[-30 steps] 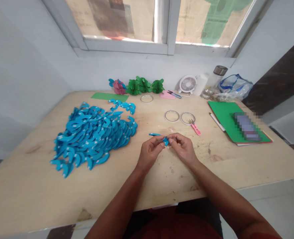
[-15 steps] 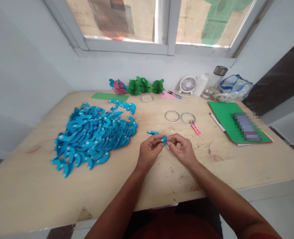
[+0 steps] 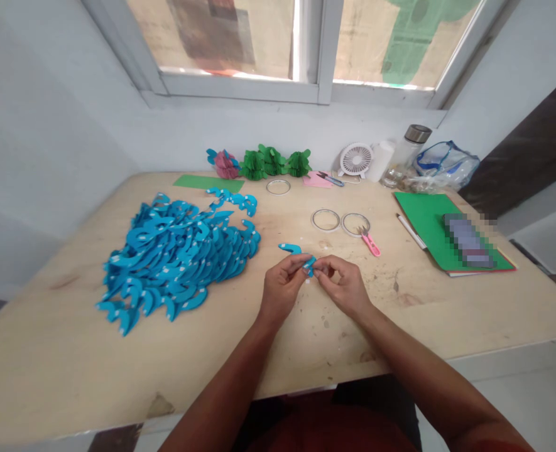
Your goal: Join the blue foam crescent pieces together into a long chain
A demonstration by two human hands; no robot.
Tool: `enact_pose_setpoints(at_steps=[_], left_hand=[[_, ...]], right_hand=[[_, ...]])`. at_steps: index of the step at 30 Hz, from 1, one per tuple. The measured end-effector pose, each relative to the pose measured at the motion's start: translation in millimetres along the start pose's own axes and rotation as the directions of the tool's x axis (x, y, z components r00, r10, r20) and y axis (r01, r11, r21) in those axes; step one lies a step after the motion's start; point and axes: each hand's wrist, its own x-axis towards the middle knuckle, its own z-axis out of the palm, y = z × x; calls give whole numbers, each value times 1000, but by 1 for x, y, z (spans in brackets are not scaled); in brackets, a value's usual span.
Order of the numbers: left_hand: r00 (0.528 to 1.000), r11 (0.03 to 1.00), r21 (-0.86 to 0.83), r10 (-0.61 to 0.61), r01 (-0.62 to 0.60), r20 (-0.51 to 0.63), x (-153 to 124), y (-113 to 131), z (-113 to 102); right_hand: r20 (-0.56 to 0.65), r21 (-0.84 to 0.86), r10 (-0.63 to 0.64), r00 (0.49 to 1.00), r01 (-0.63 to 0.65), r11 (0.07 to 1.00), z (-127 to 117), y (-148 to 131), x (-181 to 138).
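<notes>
Between my two hands is a small blue paper piece (image 3: 310, 265), pinched at the fingertips above the front middle of the table. My left hand (image 3: 281, 282) grips it from the left, with thumb and forefinger together. From the right, my right hand (image 3: 346, 281) pinches its other side. Part of the piece is hidden by the fingers. Just beyond my left fingertips a curved blue paper strip (image 3: 289, 248) with a white patch shows; whether it joins the held piece I cannot tell. To the left lies a big heap of blue curved paper pieces (image 3: 178, 251) with small white patches.
Rolls of narrow tape (image 3: 325, 220) and pink-handled thread snips (image 3: 370, 242) lie beyond my hands. Green folded-paper shapes (image 3: 272, 162), a small white fan (image 3: 355, 160) and a bottle (image 3: 407, 147) line the wall. A green folder (image 3: 423, 213) with a blurred phone-like object is at right.
The held blue piece has turned a little between my fingertips, and more of it shows below them. More of the curved strip beyond my left hand is visible. Both hands barely moved.
</notes>
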Motion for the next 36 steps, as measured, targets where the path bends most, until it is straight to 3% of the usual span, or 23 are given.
enact_pose_setpoints(at_steps=[9,23,31,36], left_hand=[[999,998,-60,-22,19,-39,2,-3,1],[971,945,-261,-224,195,-88,2,-5,2],[965,920,-337,-243,199,-95,3,-4,3],[977,935,-317,-195,159,-85,2,-4,2]], right_hand=[[17,-12,-14,1000,14,1000,0,2,0],[21,-27,3,1000,-2,1000,0,2,0],[8,-27,-25,1000,26,999,1,4,0],[1,-25,-36,999,36,999,0,4,0]])
